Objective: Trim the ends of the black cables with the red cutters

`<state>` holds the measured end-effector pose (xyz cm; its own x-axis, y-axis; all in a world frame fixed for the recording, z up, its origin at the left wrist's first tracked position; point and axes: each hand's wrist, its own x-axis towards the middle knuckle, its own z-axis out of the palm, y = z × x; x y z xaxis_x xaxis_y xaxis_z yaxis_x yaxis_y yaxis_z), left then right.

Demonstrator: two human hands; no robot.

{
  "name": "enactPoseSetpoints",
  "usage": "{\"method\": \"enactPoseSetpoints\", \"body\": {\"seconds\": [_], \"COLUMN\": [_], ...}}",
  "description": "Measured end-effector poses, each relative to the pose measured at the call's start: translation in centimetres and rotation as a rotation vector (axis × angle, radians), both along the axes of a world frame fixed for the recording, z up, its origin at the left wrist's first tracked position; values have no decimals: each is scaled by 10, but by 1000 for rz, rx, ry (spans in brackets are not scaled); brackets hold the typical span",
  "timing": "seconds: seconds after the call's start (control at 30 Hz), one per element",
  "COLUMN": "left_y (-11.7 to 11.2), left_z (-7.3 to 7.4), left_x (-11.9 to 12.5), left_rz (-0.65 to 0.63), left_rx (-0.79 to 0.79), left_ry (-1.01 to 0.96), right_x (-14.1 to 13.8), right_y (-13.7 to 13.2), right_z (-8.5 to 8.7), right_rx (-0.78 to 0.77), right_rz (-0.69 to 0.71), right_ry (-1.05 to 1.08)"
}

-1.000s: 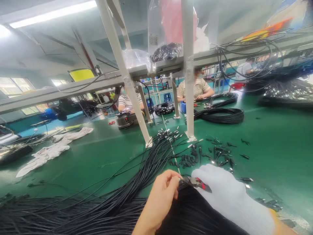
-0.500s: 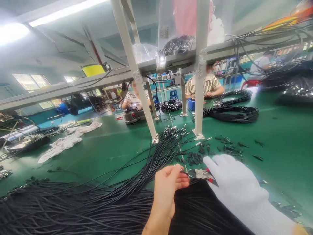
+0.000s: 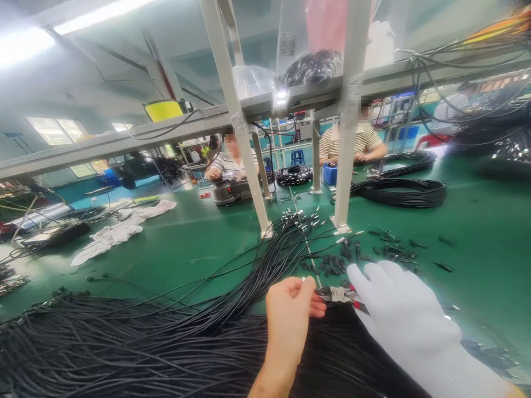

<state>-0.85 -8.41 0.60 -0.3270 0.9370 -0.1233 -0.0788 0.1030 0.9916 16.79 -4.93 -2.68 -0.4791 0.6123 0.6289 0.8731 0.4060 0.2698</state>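
My left hand [image 3: 289, 309] is bare and closed, its thumb and fingertips pinching the end of a black cable, where a small silvery tip shows. The rest of that cable is hidden by the hand. My right hand [image 3: 409, 309], in a white glove, grips cutting pliers [image 3: 338, 294] with red handles. Their jaws point left and meet the cable end at my left fingertips; whether the jaws are closed is too small to tell. Under both hands spreads a thick layer of black cables [image 3: 174, 348]. A bundle of them [image 3: 265, 265] runs away to silvery connector ends.
Small black offcuts [image 3: 332, 266] lie scattered beyond the pliers on the green table [image 3: 199, 237]. Upright shelf posts [image 3: 346, 182] stand ahead. Coiled cables [image 3: 400, 193] lie at the back right, a white cloth [image 3: 120, 232] at the left. Two people [image 3: 232, 157] sit across the table.
The view has shifted slightly, so the scene sits further right. My left hand has come a little closer to the pliers, and their jaws now reach its fingertips.
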Motion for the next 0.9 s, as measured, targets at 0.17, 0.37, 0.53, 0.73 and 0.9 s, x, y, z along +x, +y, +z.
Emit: {"method": "enactPoseSetpoints", "body": {"seconds": [0.17,0.37,0.53,0.73,0.9], "left_y": [0,-1,-1,0,0], "left_z": [-3,-4,-5,-2,0], "left_x": [0,2,1,2,2], "left_rz": [10,27,39,55,40], "left_rx": [-6,-5,9,-18,-20], "left_ry": [88,115,89,-42,-116], "right_x": [-2,-6,-8,-14,-20], "right_y": [0,-3,-6,-8,-13], "right_z": [-5,-8,-10,-3,18], "right_rx": [-38,-84,-132,-362,-686], "right_rz": [-40,-86,-111,-131,-193], "right_ry": [-22,-29,-6,-13,-37]}}
